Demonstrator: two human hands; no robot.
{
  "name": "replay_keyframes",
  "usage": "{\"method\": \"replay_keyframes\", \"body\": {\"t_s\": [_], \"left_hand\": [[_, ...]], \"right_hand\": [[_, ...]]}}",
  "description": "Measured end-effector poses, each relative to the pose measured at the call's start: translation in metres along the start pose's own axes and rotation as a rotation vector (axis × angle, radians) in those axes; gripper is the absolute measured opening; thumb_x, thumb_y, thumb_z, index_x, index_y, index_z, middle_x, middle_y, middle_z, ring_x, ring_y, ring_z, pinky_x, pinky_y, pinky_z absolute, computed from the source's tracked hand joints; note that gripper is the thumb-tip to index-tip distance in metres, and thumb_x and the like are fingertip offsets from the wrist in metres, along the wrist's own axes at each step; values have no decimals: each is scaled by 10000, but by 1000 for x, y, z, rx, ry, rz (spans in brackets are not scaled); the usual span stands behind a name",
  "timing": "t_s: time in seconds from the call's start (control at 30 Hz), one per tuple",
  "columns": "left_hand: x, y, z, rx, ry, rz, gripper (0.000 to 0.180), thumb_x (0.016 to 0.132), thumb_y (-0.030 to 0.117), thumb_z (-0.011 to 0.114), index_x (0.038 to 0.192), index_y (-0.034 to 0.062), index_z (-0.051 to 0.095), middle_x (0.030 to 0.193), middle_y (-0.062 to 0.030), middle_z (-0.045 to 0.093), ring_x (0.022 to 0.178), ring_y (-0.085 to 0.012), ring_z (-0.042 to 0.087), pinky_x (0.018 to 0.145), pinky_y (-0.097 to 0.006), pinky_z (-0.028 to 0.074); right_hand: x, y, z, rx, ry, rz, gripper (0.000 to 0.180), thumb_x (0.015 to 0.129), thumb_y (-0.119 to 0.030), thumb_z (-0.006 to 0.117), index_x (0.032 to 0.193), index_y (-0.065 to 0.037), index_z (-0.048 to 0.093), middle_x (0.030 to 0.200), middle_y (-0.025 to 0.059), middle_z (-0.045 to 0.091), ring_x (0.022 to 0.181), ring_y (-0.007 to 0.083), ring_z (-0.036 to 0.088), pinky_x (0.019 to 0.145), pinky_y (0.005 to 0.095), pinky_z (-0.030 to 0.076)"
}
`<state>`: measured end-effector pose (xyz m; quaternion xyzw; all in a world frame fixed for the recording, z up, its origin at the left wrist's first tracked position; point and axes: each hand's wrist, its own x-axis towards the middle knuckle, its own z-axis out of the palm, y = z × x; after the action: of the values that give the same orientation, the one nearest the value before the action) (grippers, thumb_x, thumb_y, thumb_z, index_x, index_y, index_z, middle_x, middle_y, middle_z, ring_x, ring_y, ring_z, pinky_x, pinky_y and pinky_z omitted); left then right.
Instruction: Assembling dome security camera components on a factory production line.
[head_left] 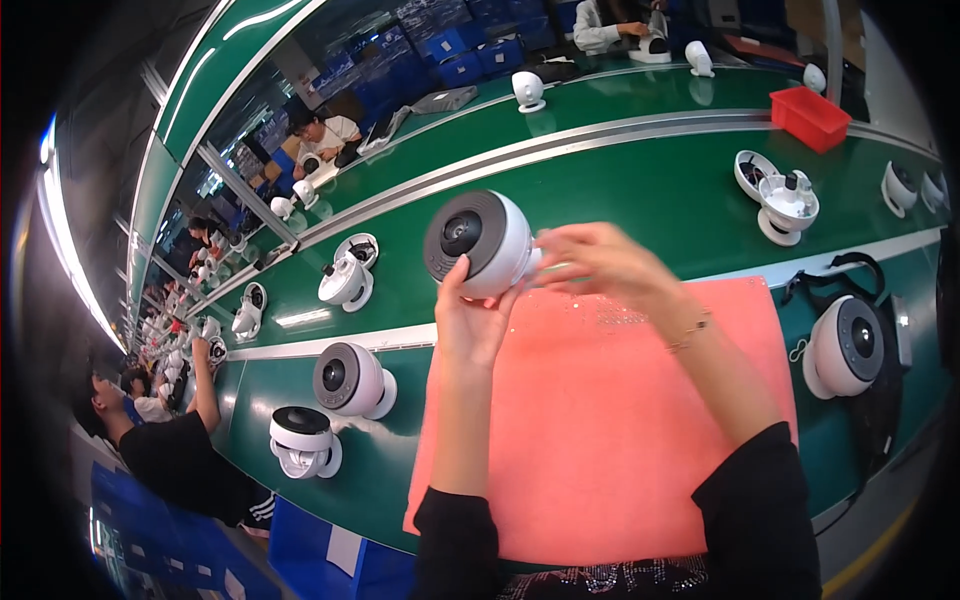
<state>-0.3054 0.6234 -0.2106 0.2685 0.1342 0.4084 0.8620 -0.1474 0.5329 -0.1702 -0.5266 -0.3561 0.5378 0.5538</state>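
Observation:
My left hand (473, 325) grips a round white device (513, 238) from below, above the far edge of a pink mat (600, 430). Its dark grey face, with a domed lens-like centre and small buttons, points to the left. At the back of the device is my right hand (595, 262), smeared by motion. Its fingertips reach the white rear part; whether they grip anything is unclear. Small shiny screws (615, 312) lie scattered on the mat near my right wrist.
Similar devices stand left of the mat, one tilted (350, 380) and one face up (303, 440); another (845, 345) is at the right beside a black strap (870, 420). Opened shells (787, 205) and a red bin (810, 117) sit farther back. A co-worker (170, 450) works at the left.

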Motion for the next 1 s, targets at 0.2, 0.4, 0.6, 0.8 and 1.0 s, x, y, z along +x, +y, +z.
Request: {"method": "replay_keyframes", "body": {"t_s": [0.2, 0.4, 0.6, 0.8, 1.0], "left_hand": [[-22, 19, -11, -223, 61, -221, 542, 838, 247, 550, 1272, 30, 308, 1283, -184, 327, 1207, -362, 346, 990, -500, 373], [-46, 36, -23, -169, 43, -228, 549, 841, 247, 549, 1280, 42, 291, 1298, -172, 306, 1213, -345, 341, 997, -491, 363], [-78, 35, -52, 16, 292, -250, 548, 838, 258, 558, 1280, 62, 302, 1301, -151, 311, 1230, -321, 314, 1006, -492, 319], [-112, 39, -88, -6, 272, -225, 462, 838, 234, 550, 1215, 110, 314, 1269, -130, 345, 1174, -345, 400, 964, -530, 349], [-135, 51, -88, 198, 362, -220, 434, 851, 327, 509, 1207, 87, 445, 1204, -112, 485, 1100, -306, 487, 919, -490, 389]], "right_hand": [[-35, 22, -210, 758, 1035, -398, 563, 721, -176, 702, 1177, -20, 411, 1202, 189, 367, 1082, 267, 459, 838, 414, 489], [-69, 72, -382, 830, 1155, -559, 615, 689, -311, 738, 1148, -15, 456, 1123, 164, 467, 1046, 285, 488, 880, 440, 452], [-74, 83, -449, 804, 1023, -708, 475, 738, -147, 669, 1121, 35, 455, 1110, 190, 518, 1028, 321, 533, 848, 436, 487], [-47, 68, -358, 638, 965, -709, 434, 766, -94, 630, 1132, 27, 431, 1097, 169, 530, 1015, 290, 543, 865, 380, 485], [-48, 19, -151, 718, 569, -422, 573, 755, -90, 625, 1209, 38, 299, 1221, 207, 365, 1148, 326, 423, 976, 406, 417]]}}
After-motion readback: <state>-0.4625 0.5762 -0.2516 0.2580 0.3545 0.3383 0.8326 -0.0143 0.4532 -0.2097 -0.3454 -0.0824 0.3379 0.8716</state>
